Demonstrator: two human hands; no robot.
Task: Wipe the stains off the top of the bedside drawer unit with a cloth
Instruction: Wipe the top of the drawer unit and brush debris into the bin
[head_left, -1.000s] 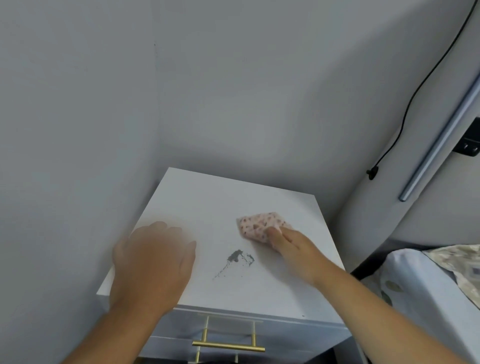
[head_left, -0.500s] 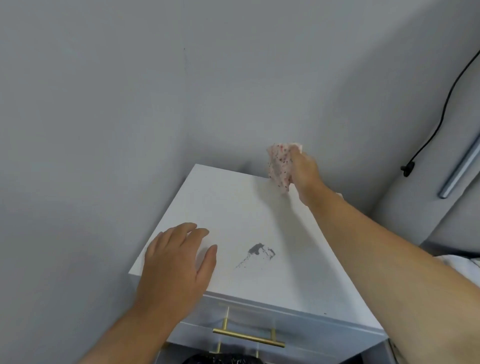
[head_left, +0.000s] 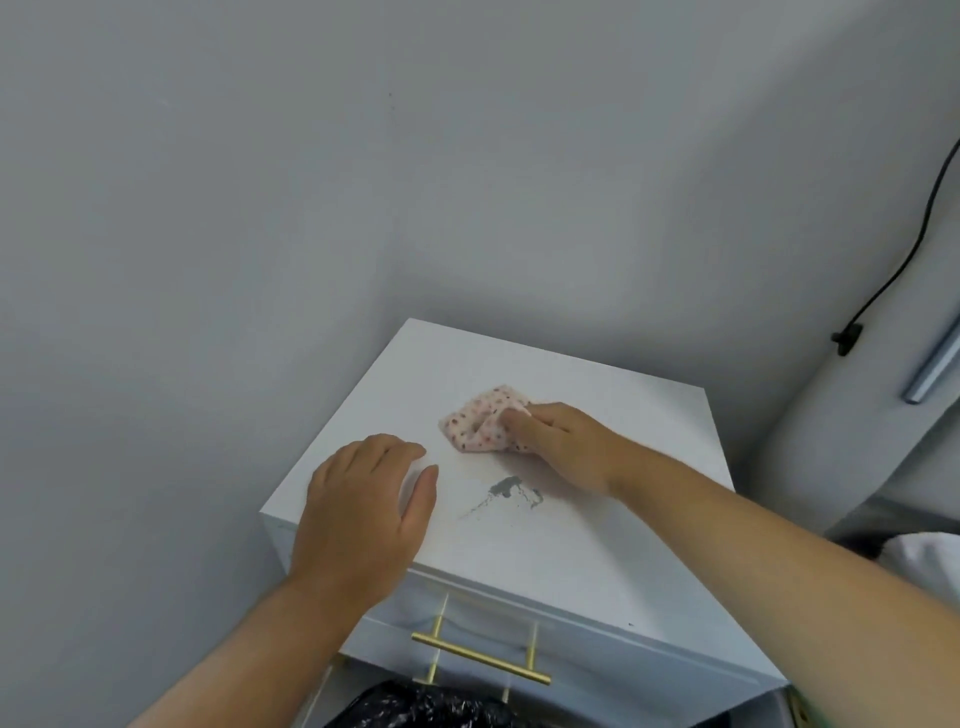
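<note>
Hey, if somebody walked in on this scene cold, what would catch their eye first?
Probably the dark grey stain smeared near the front middle of the white drawer unit top. Just behind it, the right hand presses a crumpled pink spotted cloth onto the surface, not yet on the stain. The left hand lies flat at the front left corner.

Bare drawer unit top (head_left: 613, 415) behind both hands, walls (head_left: 519, 208) close at back and left, right side open

Counted: 1 drawer unit (head_left: 597, 545), 1 cloth (head_left: 480, 423), 1 grey stain (head_left: 506, 488), 1 brass handle (head_left: 480, 660), 2 hands: left hand (head_left: 363, 509), right hand (head_left: 563, 447).
</note>
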